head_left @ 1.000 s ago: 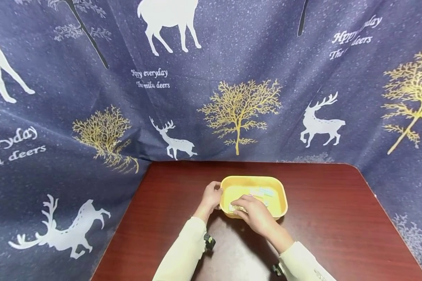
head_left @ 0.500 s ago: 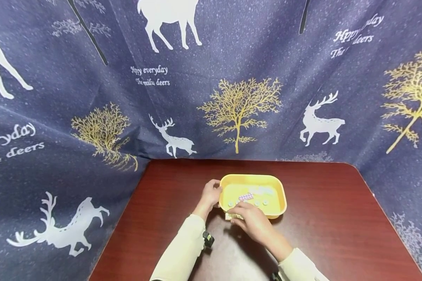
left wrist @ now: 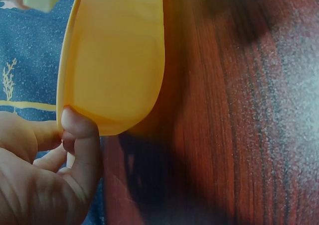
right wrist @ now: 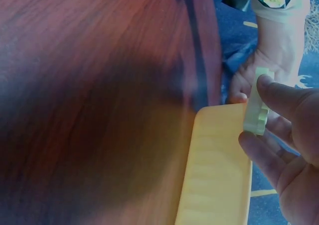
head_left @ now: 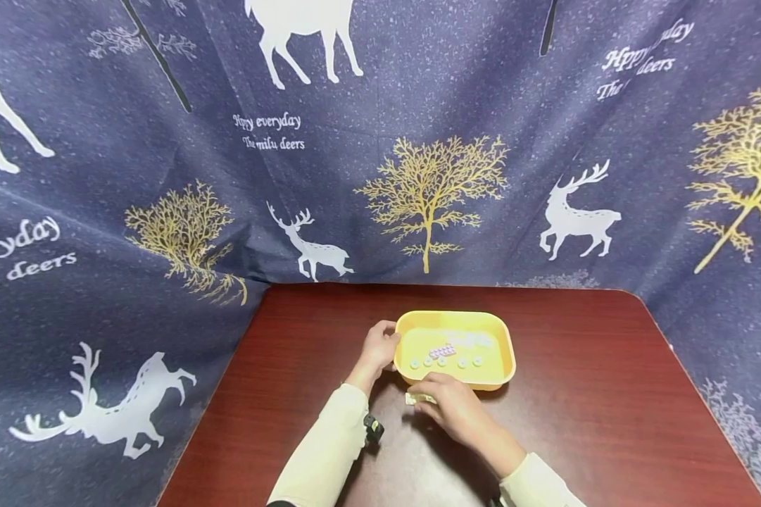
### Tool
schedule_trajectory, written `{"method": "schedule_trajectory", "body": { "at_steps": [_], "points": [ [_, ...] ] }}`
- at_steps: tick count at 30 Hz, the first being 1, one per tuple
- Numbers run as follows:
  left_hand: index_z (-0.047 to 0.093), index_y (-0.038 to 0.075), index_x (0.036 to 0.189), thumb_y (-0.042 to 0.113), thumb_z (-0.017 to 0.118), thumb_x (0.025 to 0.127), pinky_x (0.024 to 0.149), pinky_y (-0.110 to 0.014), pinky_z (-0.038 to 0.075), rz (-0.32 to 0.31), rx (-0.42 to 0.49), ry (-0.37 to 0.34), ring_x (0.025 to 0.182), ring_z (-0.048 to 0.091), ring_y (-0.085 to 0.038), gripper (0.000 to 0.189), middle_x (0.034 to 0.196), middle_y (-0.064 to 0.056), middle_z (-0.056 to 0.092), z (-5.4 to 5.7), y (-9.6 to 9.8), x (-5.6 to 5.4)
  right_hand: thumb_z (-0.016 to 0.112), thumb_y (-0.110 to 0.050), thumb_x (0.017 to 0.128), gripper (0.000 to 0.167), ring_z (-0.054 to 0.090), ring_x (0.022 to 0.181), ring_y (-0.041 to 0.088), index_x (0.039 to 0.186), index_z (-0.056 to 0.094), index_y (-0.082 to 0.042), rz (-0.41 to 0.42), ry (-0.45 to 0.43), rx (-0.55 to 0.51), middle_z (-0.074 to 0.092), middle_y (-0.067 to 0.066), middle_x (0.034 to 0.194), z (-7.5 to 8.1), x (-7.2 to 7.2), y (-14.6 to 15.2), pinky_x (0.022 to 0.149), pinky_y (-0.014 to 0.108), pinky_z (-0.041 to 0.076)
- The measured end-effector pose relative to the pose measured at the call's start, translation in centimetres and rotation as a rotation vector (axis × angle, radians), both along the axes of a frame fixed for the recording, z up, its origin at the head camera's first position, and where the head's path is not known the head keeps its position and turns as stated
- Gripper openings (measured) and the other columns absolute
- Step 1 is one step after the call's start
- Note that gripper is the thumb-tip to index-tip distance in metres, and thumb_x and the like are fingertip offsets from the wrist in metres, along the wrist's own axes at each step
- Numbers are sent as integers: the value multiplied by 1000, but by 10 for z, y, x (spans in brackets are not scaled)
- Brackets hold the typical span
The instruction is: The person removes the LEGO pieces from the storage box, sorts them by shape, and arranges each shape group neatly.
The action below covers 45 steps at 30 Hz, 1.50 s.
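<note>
My right hand [head_left: 454, 406] pinches the pale green block [right wrist: 253, 113], just brought out past the near side of the yellow tray [head_left: 491, 386], left hand [head_left: 377, 350] pinching the rim, so small pieces [head_left: 443, 351], too washed-out to identify, remain inside.

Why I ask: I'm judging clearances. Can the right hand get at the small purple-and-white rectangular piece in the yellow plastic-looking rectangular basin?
Probably not to grip it yet: the basin is open above the piece, but the right hand pinches a pale green oblong block.
</note>
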<state>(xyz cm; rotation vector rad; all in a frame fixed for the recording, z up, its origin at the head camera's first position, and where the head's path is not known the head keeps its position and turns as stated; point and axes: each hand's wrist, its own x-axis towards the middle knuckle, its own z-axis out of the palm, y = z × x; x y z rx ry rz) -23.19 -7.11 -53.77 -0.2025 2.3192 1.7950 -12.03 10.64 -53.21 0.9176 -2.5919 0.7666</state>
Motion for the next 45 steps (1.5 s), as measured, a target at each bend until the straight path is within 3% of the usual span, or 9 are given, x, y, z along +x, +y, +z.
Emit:
{"method": "schedule_trajectory", "body": {
  "at_steps": [8,14,28,34,45],
  "points": [
    [58,3,135,11,54,104,38,-22,48,-1,17,2,67,65,-31,32,109,-31,59,-2,-1,-5,84,-21,83,28,67,87,12,109,77,-17,4,-23,29,71,-6,98,-9,2,-3,82,34,61],
    [58,3,135,11,54,104,38,-23,48,-8,10,-2,60,60,-24,32,106,-27,61,-6,-1,-4,85,-20,82,27,67,86,11,107,77,-18,8,-21,30,70,-8,96,-22,5,-5,80,34,60],
    [59,7,135,13,54,103,39,-23,51,2,26,-44,59,62,-23,32,105,-22,60,-6,-1,-4,87,-20,79,23,64,83,11,99,76,-18,-35,-89,80,67,-8,90,-43,1,-11,75,32,59],
    [57,5,137,12,54,104,39,-23,51,4,32,-49,60,61,-22,34,101,-17,57,-6,-1,-5,88,-22,78,22,65,83,13,96,76,-19,-54,-94,94,67,-9,88,-43,1,-13,75,32,60],
    [57,5,137,11,53,104,38,-23,50,-1,40,-62,58,60,-22,34,109,-29,58,-4,0,-6,88,-24,78,21,63,81,13,93,75,-17,-91,-122,131,62,-10,84,-41,3,-15,71,32,59]
  ]
}}
